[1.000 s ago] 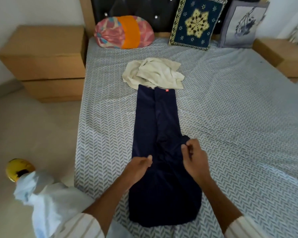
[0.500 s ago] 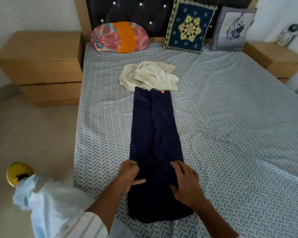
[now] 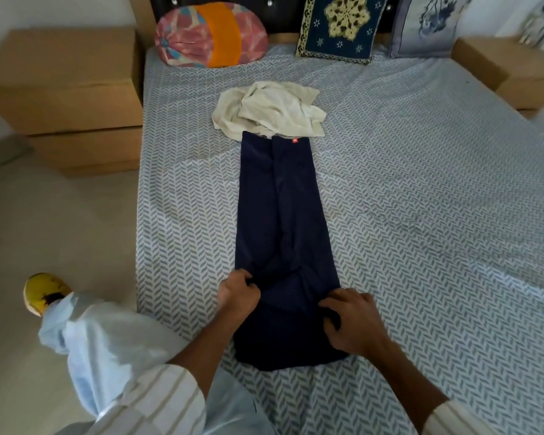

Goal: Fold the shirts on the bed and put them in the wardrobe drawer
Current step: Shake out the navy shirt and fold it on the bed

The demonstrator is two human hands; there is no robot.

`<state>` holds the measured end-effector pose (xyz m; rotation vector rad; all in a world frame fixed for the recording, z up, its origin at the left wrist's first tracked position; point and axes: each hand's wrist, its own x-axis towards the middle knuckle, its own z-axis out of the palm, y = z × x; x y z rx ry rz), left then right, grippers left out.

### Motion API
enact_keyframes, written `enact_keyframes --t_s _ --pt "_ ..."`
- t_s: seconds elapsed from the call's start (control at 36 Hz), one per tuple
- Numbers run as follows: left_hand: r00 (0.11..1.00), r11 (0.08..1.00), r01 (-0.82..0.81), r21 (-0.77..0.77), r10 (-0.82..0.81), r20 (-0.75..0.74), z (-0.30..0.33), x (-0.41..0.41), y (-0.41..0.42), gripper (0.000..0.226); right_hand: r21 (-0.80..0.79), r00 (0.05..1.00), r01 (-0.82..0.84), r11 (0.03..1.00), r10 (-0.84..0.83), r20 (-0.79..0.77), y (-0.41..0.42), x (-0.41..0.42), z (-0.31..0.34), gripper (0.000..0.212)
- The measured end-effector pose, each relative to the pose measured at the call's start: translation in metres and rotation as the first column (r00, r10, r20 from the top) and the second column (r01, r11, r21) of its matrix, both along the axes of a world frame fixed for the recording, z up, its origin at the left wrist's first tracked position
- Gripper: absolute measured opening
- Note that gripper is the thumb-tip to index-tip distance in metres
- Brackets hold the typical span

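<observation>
A navy blue shirt (image 3: 280, 215), folded into a long narrow strip, lies lengthwise on the bed (image 3: 421, 215) with a small red label at its far end. My left hand (image 3: 237, 293) pinches its left edge near the lower end. On the right edge, my right hand (image 3: 350, 321) grips the cloth with curled fingers. A crumpled cream shirt (image 3: 270, 111) lies just beyond the navy one, touching its far end.
Three cushions lean on the dark headboard: a pink-orange bolster (image 3: 211, 42), a blue patterned one (image 3: 339, 26), a grey one (image 3: 427, 23). Wooden bedside cabinets stand on the left (image 3: 66, 95) and right (image 3: 509, 70). My leg and yellow slipper (image 3: 44, 291) are on the floor at left.
Both hands slid down the navy shirt toward its near end and moved apart to its edges, then closed on the cloth. The camera moved closer.
</observation>
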<state>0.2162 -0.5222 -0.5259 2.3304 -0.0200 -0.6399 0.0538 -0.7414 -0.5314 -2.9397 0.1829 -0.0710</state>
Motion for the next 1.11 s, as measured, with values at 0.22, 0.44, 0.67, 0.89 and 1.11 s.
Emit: enact_keyframes --t_s 0.22,0.44,0.67,0.89,1.11 --pt "0.999 0.997 -0.042 -0.068 0.044 0.017 0.007 -0.010 0.007 0.021 0.222 0.991 0.122 0.967 -0.131 0.022 0.032 0.070 0.012 0.040" --pt "0.987 0.980 -0.122 -0.160 0.102 -0.128 0.019 -0.014 0.007 0.013 0.613 0.836 0.548 0.570 -0.397 -0.379 0.037 0.136 0.018 0.060" --pt "0.998 0.999 0.013 0.051 -0.010 -0.061 0.007 -0.011 0.009 0.025 0.899 0.882 0.400 0.176 -0.339 -0.326 0.040 0.156 0.021 0.074" --pt "1.000 0.997 -0.012 0.081 0.011 0.017 0.011 -0.022 0.001 0.022 0.909 0.889 0.372 0.186 -0.354 -0.291 0.045 0.157 0.011 0.069" --pt "0.767 0.783 -0.595 -0.180 0.486 -0.419 0.020 -0.017 -0.005 0.025 0.775 0.939 0.147 0.615 -0.334 0.087 0.061 0.160 0.008 0.037"
